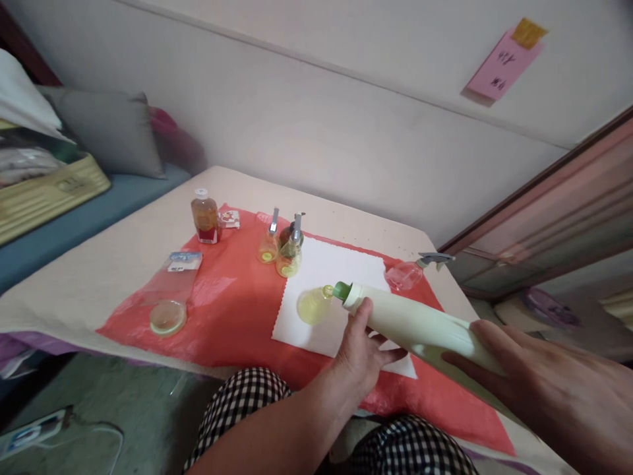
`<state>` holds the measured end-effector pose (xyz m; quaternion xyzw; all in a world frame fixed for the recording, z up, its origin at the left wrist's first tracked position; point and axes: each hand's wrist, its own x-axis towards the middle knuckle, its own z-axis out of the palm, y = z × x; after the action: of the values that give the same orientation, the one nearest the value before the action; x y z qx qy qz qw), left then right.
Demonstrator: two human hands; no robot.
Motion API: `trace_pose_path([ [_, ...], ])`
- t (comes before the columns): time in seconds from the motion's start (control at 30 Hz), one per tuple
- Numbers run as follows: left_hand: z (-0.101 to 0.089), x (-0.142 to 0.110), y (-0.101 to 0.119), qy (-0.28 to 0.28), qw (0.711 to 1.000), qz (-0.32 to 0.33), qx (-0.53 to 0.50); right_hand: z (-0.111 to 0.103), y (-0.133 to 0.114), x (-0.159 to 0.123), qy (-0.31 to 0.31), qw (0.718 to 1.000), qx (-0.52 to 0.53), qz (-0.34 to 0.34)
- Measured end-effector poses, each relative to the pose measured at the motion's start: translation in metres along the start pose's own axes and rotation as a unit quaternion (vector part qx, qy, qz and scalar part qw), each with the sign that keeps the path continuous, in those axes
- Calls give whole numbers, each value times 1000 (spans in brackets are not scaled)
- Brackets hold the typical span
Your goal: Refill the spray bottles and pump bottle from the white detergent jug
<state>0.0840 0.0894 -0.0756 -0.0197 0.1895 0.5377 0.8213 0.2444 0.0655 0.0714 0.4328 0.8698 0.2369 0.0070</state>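
A long pale green bottle (425, 322) is tilted nearly flat, its darker green mouth (341, 290) pointing left. My left hand (360, 353) holds it from below near the mouth end, with the thumb along its side. Round the far end wraps my right hand (519, 359), closed on the bottle's body. The mouth meets or nearly meets the neck of a small clear bottle with yellow tint (312, 307); whether they touch, I cannot tell. That small bottle stands on a white sheet with scalloped edges (341, 264). Whether liquid is flowing is not visible.
Two spray bottles (288, 264) with grey heads stand beside the sheet, a dark round object behind them. A pink-tinted spray bottle (405, 276) is at right. Left are an amber bottle (205, 219), a round clear dish (167, 318) and a small packet, on red plastic (232, 316).
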Motion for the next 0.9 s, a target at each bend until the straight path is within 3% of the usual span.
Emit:
trace_pose_path([
  [0.17, 0, -1, 0, 1, 1000, 1, 0, 0, -2, 2, 22, 1000, -2, 6],
  [0.37, -1, 0, -1, 0, 1000, 1, -2, 6, 5, -3, -18, 1000, -9, 3],
  [0.7, 1, -1, 1, 6, 1000, 0, 14, 9, 6, -8, -26, 1000, 3, -8],
  [0.9, 0, 1, -1, 8, 1000, 2, 21, 6, -4, -4, 21, 1000, 5, 10],
])
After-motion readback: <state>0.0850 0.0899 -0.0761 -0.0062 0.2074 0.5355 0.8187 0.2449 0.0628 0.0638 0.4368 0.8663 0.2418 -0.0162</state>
